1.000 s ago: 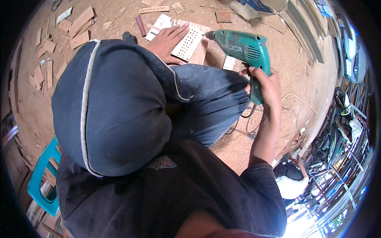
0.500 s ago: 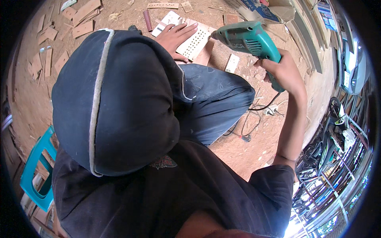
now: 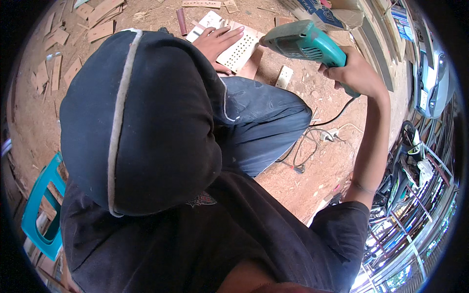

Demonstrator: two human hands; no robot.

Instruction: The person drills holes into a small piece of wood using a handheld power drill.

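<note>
In my right hand (image 3: 359, 73) is a green power drill (image 3: 305, 45), with my fingers wrapped round its handle. Its nose points left, at the right edge of a pale board (image 3: 240, 52) with rows of dark holes. Whether the bit touches the board cannot be made out. My left hand (image 3: 217, 45) lies flat on that board with its fingers stretched out. Under the board shows a browner piece of wood (image 3: 252, 66). A small pale block with holes (image 3: 284, 77) lies on the ground below the drill.
Wood offcuts (image 3: 101, 31) are scattered at the far left. A dark red tube (image 3: 181, 22) stands by the board. Cables (image 3: 300, 146) and a white power socket (image 3: 330, 135) lie right of my knee. A cardboard box (image 3: 342, 14) and long planks (image 3: 373, 44) are at the far right.
My right hand and the drill's handle have swung up and to the right, so the drill body is tilted differently. My left hand stays on the board.
</note>
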